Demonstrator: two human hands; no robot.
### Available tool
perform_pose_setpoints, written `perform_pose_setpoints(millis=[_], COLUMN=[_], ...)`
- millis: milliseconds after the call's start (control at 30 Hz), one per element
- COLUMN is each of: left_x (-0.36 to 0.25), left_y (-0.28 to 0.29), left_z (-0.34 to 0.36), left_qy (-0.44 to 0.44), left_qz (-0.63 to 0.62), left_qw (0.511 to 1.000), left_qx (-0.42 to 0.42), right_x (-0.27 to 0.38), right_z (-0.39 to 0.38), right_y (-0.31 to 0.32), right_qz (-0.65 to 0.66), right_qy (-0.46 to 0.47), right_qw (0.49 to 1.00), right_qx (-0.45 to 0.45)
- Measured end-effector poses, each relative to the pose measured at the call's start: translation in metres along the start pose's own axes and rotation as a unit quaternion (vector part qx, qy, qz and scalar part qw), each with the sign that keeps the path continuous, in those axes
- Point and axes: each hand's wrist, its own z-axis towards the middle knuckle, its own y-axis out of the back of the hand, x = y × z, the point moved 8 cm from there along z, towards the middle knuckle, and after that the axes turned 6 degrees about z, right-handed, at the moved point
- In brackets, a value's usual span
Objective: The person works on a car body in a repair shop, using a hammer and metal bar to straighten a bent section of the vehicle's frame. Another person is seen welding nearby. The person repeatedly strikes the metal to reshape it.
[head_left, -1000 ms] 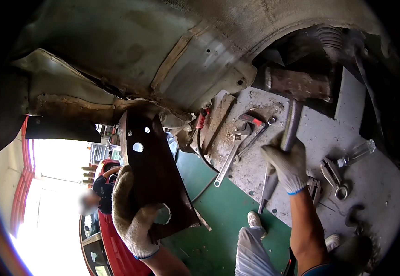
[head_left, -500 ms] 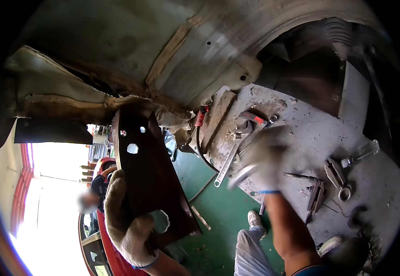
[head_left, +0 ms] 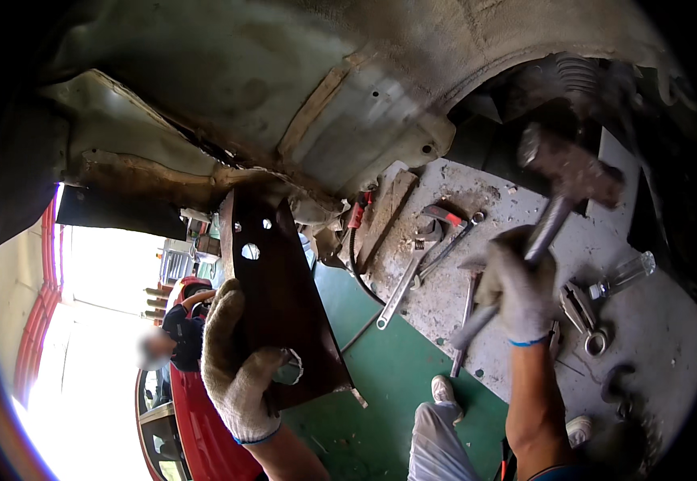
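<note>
A dark brown metal panel (head_left: 284, 280) with several holes slants down from the ragged lower edge of the car body (head_left: 356, 104). My left hand (head_left: 240, 365), in a pale knitted glove, is closed around the panel's left edge, with its thumb beside the large lower hole. My right hand (head_left: 521, 293), also gloved, grips the handle of a hammer (head_left: 573, 168). Its rusty steel head is raised over the grey board, up and to the right of the hand, well apart from the panel. The handle's butt, slightly blurred, points down to the left.
On the grey board (head_left: 497, 228) lie an adjustable wrench (head_left: 406, 276), a second hammer (head_left: 467, 321), locking pliers (head_left: 579, 314), a clear cylindrical thing (head_left: 628, 276) and a wooden strip (head_left: 389, 212). A person (head_left: 184, 333) is beside a red car (head_left: 208, 409) at left.
My right hand has swung up and to the right, lifting the hammer, which was motion-blurred lower down before. My left hand still holds the panel; the whole view has shifted slightly.
</note>
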Motion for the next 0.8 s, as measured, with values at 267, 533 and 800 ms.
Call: perform_pose_setpoints(millis=[267,533,800], left_x=[0.003,0.002,-0.001], left_y=[0.009,-0.008,0.003], left_z=[-0.006,-0.005,-0.002], left_qy=[-0.033,-0.015,0.026], left_qz=[0.057,0.000,-0.002], left_qw=[0.998,1.000,1.000], left_qx=[0.000,0.006,-0.008], right_x=[0.128,-0.146,-0.041], right_z=[-0.022,0.032,0.024], right_y=[0.066,-0.045,0.010], right_qz=[-0.012,-0.059,-0.099], right_qy=[0.282,-0.006,-0.109], right_qw=[0.872,0.998,0.989], right_qx=[-0.401,-0.022,-0.027])
